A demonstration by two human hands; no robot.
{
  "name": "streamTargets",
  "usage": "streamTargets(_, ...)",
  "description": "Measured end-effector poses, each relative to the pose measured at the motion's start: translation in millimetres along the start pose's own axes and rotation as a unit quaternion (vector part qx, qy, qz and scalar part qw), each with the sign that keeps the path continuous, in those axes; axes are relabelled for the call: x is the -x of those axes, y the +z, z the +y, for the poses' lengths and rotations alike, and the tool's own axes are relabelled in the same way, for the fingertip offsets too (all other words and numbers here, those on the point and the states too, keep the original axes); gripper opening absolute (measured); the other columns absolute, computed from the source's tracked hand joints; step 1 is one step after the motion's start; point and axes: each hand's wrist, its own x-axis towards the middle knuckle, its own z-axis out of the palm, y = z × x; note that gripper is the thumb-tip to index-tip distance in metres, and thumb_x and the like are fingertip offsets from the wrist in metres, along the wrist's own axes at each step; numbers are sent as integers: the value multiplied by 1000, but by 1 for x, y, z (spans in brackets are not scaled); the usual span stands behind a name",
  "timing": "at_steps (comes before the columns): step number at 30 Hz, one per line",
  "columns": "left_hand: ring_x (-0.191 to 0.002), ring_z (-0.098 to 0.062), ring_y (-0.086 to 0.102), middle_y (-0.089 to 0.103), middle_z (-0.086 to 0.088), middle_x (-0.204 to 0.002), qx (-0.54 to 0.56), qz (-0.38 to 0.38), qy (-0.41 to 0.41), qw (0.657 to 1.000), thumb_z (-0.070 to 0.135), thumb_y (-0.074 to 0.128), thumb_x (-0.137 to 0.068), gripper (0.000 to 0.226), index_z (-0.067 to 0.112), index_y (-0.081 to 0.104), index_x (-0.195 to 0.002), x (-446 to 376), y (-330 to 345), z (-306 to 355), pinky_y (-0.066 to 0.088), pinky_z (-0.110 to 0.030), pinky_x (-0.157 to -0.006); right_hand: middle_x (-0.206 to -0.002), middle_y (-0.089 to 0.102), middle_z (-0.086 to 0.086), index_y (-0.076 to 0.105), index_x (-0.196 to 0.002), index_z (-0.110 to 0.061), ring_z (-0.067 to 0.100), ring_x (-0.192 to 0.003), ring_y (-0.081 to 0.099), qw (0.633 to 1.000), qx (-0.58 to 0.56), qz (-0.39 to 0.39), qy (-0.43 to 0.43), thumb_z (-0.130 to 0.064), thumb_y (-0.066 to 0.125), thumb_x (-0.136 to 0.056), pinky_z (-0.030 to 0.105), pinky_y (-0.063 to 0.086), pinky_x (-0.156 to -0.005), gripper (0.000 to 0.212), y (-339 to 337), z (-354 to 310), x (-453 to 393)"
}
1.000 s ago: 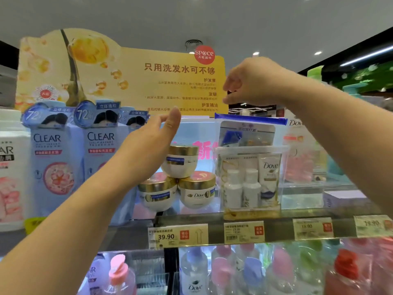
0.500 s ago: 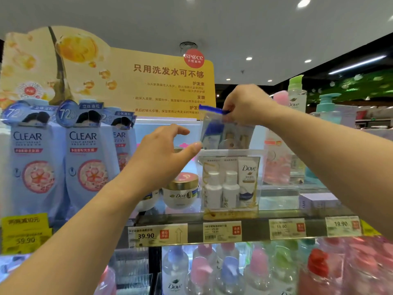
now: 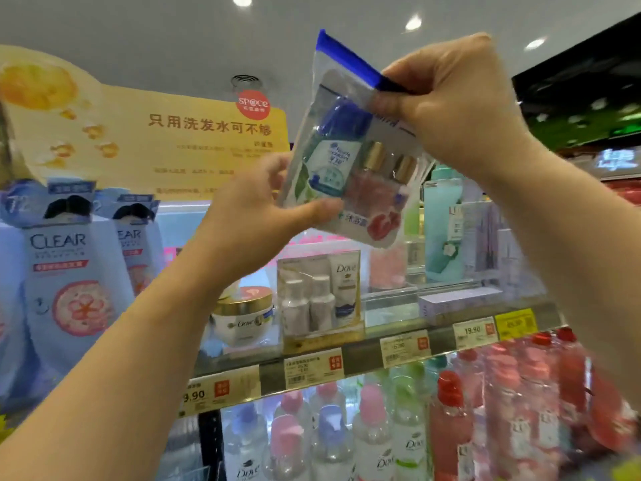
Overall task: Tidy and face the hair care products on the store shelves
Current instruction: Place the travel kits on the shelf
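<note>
We find the clear zip pouch [image 3: 350,157] with the blue seal strip now lifted clear of the top shelf [image 3: 374,352] and held up at the 12 o'clock position, tilted, where half a second ago it stood behind the Dove travel kit [image 3: 321,295]. The right hand [image 3: 451,98] pinches the pouch at its blue top edge, as it did before, but higher and closer to the camera. The left hand [image 3: 256,210], which earlier hovered open in front of the jars with nothing in it, now grips the pouch's lower left corner, thumb laid across the front face. Both grips are thus closed on the pouch.

Inside the pouch we can see a blue-capped bottle with a white label, two small gold-capped bottles and pink contents; finer print is blurred.

The Dove travel kit stands on the shelf at 6 o'clock from the pouch, unmoved. One gold-lidded Dove jar [image 3: 244,315] shows just beside it at 9 o'clock, partly behind the left forearm. The CLEAR shampoo packs [image 3: 69,282] stand well apart at 9 o'clock. Yellow price tags [image 3: 314,368] line the shelf edge, with Dove pump bottles [image 3: 411,428] on the level below.
</note>
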Motion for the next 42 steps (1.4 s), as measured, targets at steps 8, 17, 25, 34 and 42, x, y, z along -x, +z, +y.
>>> streamTargets(8,-75,-24,75,77,-4,-85,316,-152,-58,935,15,84,-73,26,21,73,-94,53,94,1,61,-39,-63,-90,70,-23,78,-108,-24,1,-89,66,979,50,-10,199,-29,77,-85,37,55,-83,24,-39,-2,120)
streamTargets(17,-84,-22,75,78,-4,-95,527,-271,-97,800,14,75,-69,37,16,72,-105,125,223,68,59,-26,-64,-130,60,-21,45,-141,-42,-7,-110,60,827,54,174,531,-59,73,-63,18,51,-85,84,-154,-56,273)
streamTargets(25,-86,-23,75,78,-3,-95,539,-378,-102,746,15,80,-71,36,20,70,-105,159,350,169,58,-36,-71,-84,78,-2,64,-120,-25,5,-69,70,757,54,285,585,-43,74,-65,20,47,-63,58,-273,-45,356)
streamTargets(34,-84,-12,74,77,7,-92,512,-376,-78,769,17,76,-83,21,24,69,-101,137,512,304,58,-34,-75,-76,76,-4,67,-115,-21,3,-61,66,756,88,298,576,-29,68,-85,20,50,-63,31,-431,75,387)
streamTargets(42,-89,-12,73,77,9,-97,491,-388,-95,774,23,76,-84,21,28,68,-103,87,659,352,57,-47,-86,-65,71,-4,67,-114,-20,1,-55,60,747,77,276,600,-31,68,-87,15,47,-58,30,-513,219,409)
